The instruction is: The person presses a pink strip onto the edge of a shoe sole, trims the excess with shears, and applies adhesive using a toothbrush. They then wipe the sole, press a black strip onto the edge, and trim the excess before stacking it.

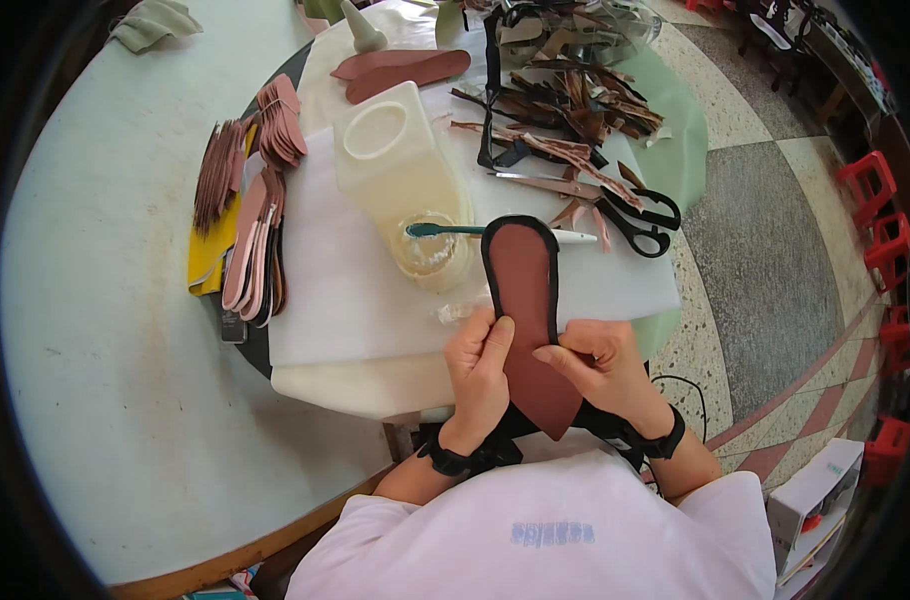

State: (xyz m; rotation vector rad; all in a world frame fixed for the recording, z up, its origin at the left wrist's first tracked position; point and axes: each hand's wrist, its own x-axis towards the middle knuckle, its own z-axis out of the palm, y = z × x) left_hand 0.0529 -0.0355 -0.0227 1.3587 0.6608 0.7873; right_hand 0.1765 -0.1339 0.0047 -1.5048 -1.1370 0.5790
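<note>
A reddish-brown insole (525, 280) with black edging around its rounded end is held up before me, its pointed end toward my body. My left hand (480, 370) pinches its left edge, thumb on top. On the opposite edge, the thumb and fingers of my right hand (607, 365) close on the black edging. Just beyond, a cut-open translucent plastic jug (385, 180) lies on the table with pale paste in its opening. A teal-and-white brush (450, 230) rests across that opening, its middle hidden behind the insole.
Black-handled scissors (640, 215) lie open at the right, below a heap of leather scrap strips (585, 105). Stacked insoles (255, 240) and bundled pink pieces (280, 120) stand at left. Two loose soles (405, 72) lie at the back. Red stools (887, 250) line the far right.
</note>
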